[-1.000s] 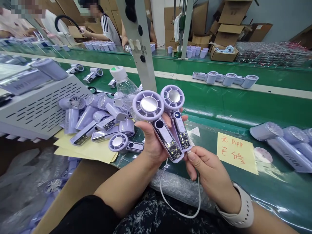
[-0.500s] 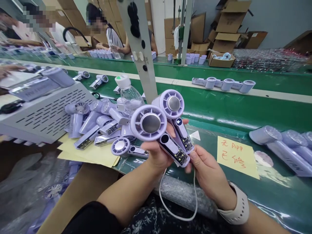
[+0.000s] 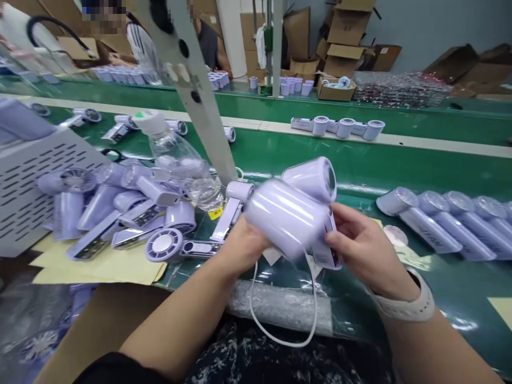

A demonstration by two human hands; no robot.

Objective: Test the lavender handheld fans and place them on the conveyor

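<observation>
Two lilac hand fans are held up in mid-air over the green bench, their backs turned toward the viewer. The near fan (image 3: 286, 216), blurred, overlaps the far fan (image 3: 310, 178). The left hand (image 3: 244, 245) is wrapped on the near fan, its fingers hidden; the right hand (image 3: 356, 240), a little apart at 4 o'clock, pinches the far fan's handle between thumb and fingers. A white cable (image 3: 290, 345) hangs in a loop at 6 o'clock, in front of a strip of bubble wrap (image 3: 276, 309).

Outward at 9 o'clock lies a jumbled heap of fans (image 3: 132, 186), partly on yellow paper (image 3: 104, 272). A clear bottle (image 3: 172, 146) leans at 10 o'clock, near the metal post (image 3: 200, 101). Overlapping fans (image 3: 440, 226) line up at 3 o'clock. At 1 o'clock, three fans (image 3: 346, 128) rest on a pale ledge (image 3: 424, 146), with cardboard boxes (image 3: 348, 29) beyond.
</observation>
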